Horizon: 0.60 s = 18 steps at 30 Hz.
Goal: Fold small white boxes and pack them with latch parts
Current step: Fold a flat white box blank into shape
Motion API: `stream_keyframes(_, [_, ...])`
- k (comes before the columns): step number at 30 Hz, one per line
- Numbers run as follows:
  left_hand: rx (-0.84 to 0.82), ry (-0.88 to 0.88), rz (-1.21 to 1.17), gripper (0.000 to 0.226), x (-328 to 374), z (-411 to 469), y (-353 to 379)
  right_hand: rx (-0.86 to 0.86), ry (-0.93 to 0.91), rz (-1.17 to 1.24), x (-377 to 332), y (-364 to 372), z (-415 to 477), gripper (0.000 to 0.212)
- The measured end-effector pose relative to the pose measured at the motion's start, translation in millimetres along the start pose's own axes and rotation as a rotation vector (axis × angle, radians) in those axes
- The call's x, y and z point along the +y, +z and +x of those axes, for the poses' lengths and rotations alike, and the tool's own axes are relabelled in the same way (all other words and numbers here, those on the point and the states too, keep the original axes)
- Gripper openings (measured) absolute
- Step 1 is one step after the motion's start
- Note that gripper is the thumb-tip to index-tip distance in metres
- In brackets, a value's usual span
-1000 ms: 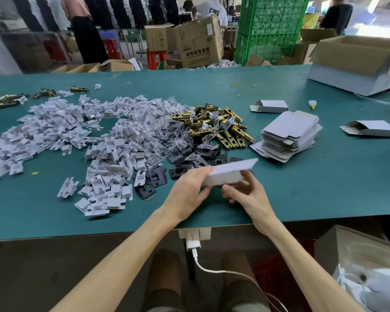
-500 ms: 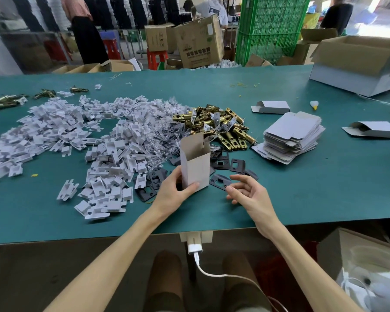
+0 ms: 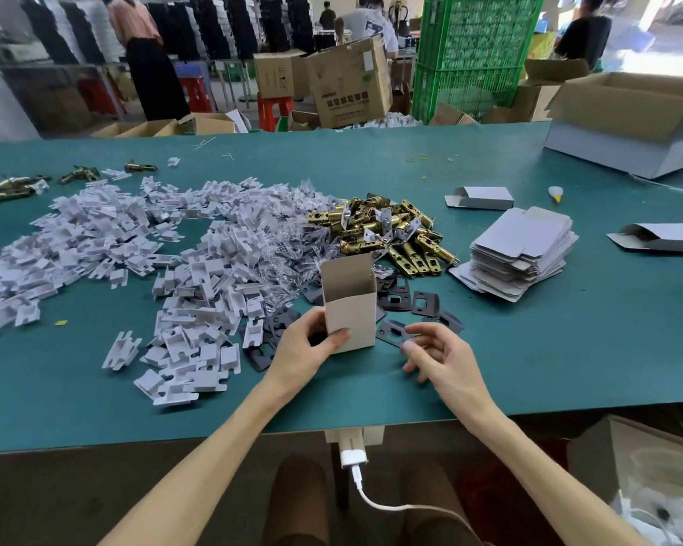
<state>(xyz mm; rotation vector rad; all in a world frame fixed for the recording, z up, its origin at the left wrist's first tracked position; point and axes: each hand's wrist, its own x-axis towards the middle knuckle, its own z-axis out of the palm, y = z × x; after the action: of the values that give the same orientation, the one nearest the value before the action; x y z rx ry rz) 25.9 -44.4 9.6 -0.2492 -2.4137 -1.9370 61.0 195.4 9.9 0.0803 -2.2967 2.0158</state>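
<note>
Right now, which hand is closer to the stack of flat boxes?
Right. The right hand is in front of the stack of flat boxes and to its left. The left hand is farther left, holding the upright open box.

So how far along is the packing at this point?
Done: one small box is folded up, standing open-topped in the left hand; two more folded boxes lie to the right, flaps open. In hand: the right hand reaches toward a black plate, holding nothing. Left: nothing visibly packed; the brass latches, white inserts and stack of flat blanks wait.
</note>
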Motion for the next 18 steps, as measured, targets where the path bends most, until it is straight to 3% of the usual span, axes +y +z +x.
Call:
stream_keyframes(4, [0.016, -0.003, -0.026, 0.035, 2, 0, 0, 0.030, -0.040, -0.152, -17, 7, 48, 0.014])
stream_keyframes(11, [0.011, -0.002, -0.044, 0.031, -2, 0, -2, 0.028, -0.138, -0.583, -46, 32, 150, 0.052])
stream_keyframes(18, [0.037, -0.031, -0.116, 0.036, -6, 2, -3, 0.089, -0.140, -0.853, -47, 55, 182, 0.028])
